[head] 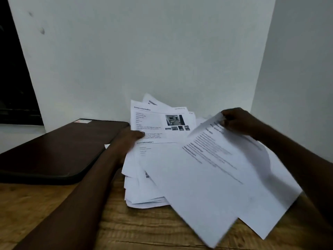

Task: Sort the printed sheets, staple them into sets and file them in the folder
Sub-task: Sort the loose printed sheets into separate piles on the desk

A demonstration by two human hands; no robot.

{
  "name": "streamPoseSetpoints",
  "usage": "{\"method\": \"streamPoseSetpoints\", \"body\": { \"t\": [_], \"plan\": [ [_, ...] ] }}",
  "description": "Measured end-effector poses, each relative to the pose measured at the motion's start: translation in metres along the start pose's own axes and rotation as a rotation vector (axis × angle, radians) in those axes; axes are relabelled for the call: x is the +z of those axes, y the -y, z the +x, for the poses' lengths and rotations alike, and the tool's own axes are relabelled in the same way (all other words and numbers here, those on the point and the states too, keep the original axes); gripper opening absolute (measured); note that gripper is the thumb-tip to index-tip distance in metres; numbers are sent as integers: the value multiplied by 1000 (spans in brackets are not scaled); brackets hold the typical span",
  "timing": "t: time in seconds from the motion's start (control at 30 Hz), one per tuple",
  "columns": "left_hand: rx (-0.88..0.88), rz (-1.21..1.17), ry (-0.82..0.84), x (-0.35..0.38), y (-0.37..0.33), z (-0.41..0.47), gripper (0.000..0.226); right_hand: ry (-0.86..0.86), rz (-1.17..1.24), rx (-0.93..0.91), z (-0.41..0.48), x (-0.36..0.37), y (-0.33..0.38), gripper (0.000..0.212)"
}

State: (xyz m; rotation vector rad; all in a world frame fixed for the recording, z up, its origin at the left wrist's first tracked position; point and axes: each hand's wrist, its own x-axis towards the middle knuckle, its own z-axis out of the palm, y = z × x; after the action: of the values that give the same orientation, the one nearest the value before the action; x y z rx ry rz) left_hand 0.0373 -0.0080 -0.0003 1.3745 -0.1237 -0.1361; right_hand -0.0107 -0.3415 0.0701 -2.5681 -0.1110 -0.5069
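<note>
The right hand pinched the far edge of a few lifted sheets, fingers curled over the top, and the paper slanted down from them toward the camera. Under it, the pile of printed sheets lay on the wooden table. The left hand sat at the pile's left edge with its thumb over the top page; its grip was too blurred to tell. The dark folder lay closed just left of that hand.
</note>
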Motion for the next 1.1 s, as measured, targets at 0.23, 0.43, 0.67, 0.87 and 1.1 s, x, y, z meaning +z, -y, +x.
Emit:
{"method": "streamPoseSetpoints", "body": {
  "t": [0.23, 0.43, 0.67, 0.87, 1.1],
  "plan": [
    [-12, 74, 75, 11, 0, -15, 25, 99, -243, -285, 30, 15, 52, 22],
    [72, 112, 183, 18, -6, -23, 27, -53, -189, -458, 49, 77, 108, 22],
    [112, 214, 174, 3, -1, -5, 51, -135, -19, -458, 57, 84, 112, 39],
    [276, 47, 28, 4, -15, -7, 25, -51, 400, 100, 14, 50, 61, 118],
    [424, -12, -44, 28, -36, -41, 41, 422, 1020, 179, -27, 34, 48, 41]
  ]
}}
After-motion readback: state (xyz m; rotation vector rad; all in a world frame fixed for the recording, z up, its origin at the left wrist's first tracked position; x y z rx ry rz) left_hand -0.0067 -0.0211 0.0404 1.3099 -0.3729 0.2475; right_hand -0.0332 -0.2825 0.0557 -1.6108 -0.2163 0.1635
